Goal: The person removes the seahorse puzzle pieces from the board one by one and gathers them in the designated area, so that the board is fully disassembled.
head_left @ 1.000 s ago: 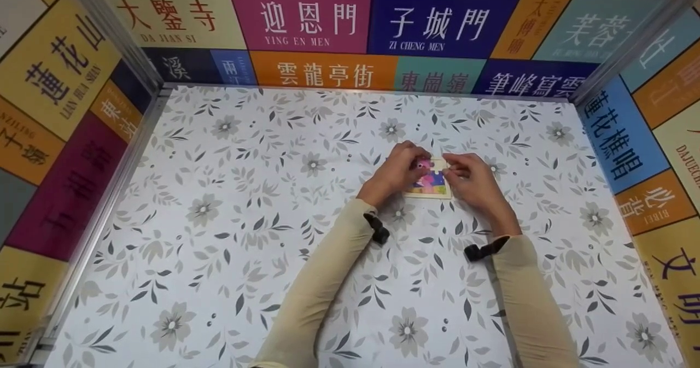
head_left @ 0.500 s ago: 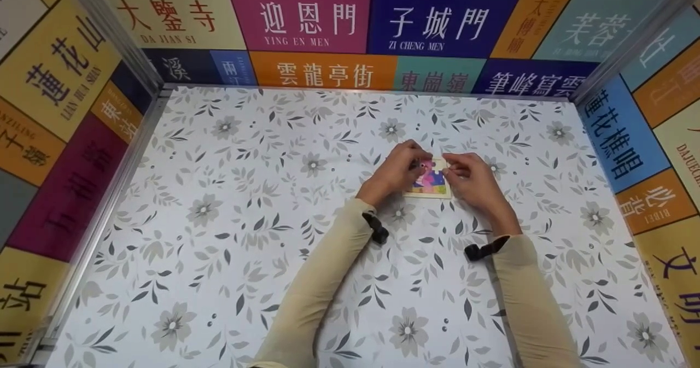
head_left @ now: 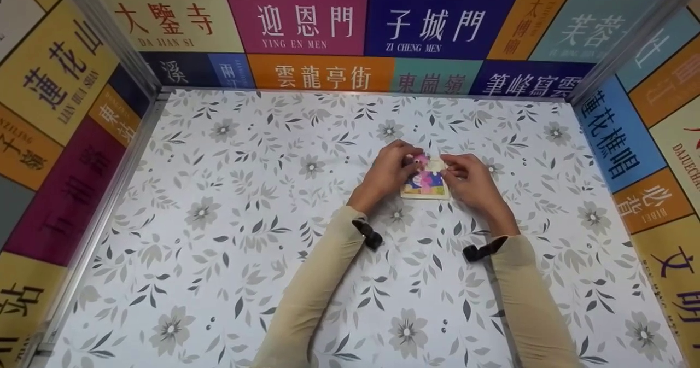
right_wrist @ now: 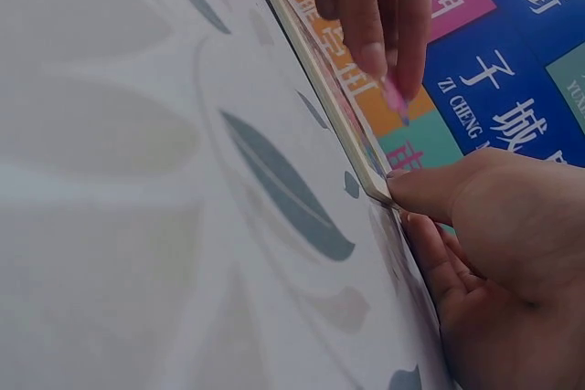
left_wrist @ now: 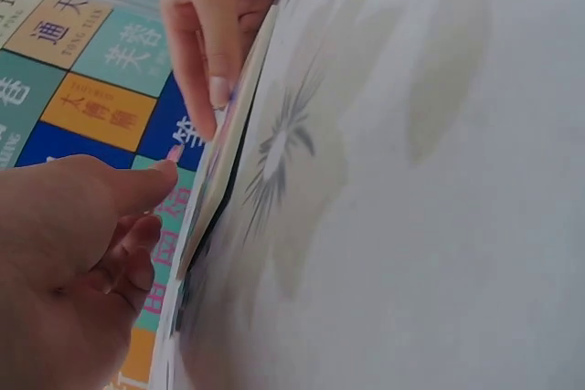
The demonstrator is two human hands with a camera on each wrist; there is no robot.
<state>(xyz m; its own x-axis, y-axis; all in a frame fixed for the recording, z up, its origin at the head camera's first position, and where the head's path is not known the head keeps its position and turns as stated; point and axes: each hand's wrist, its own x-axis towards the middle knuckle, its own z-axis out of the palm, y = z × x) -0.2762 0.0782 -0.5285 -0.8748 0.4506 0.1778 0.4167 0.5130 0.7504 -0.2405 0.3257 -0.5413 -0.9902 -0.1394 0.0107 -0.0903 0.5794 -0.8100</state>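
A small jigsaw puzzle board [head_left: 425, 197] with a pale frame and a pink, blue and yellow picture lies between both hands. Above its upper left part, my left hand [head_left: 387, 168] pinches a pink puzzle piece [right_wrist: 395, 98] between thumb and fingers. The right wrist view shows that piece raised off the board. My right hand [head_left: 469, 179] holds the board's right edge, thumb on top and fingers by the side. Bare pale backing shows in the board's upper right part, while the lower part has fitted pieces. The left fingers partly hide the board's left side.
The table [head_left: 262, 193] has a white cover with grey flowers and leaves. Colourful panels [head_left: 311, 21] with large lettering stand along its back and both sides. A black strap [head_left: 369, 234] circles the left wrist, and another strap [head_left: 484, 249] the right.
My left hand has moved slightly left and lifted the pink puzzle piece, uncovering more of the board's pale backing. The right hand stays at the board's edge.
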